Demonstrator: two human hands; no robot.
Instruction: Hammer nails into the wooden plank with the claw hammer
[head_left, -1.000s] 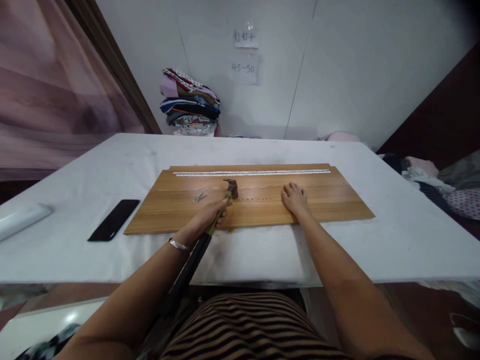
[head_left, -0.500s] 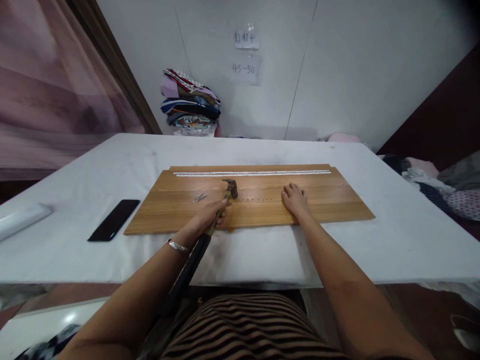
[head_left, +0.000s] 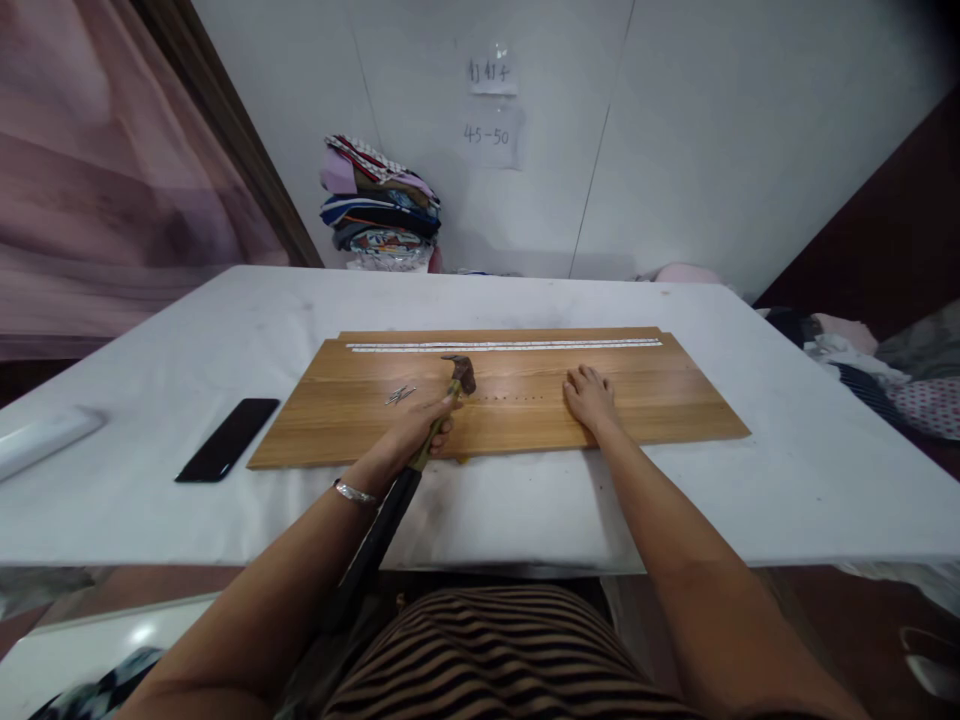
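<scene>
My left hand (head_left: 415,432) is wrapped round the handle of a hammer (head_left: 459,375), close below its head. The hammer's dark head hangs just over a long wooden board (head_left: 660,405), at the left end of a short row of small nails (head_left: 514,398) set in the wood. My right hand (head_left: 589,396) lies flat on the board to the right of that row, fingers spread. A few loose nails (head_left: 400,395) rest on the board left of the hammer. A white measuring strip (head_left: 502,346) runs along the board's far side.
The board lies on a white table (head_left: 787,480). A black phone (head_left: 228,439) is on the table to the left, a white object (head_left: 41,440) at the far left edge. Folded clothes (head_left: 379,205) are stacked by the wall behind.
The hammer head has risen very slightly over the board. My right hand stays flat in the same place.
</scene>
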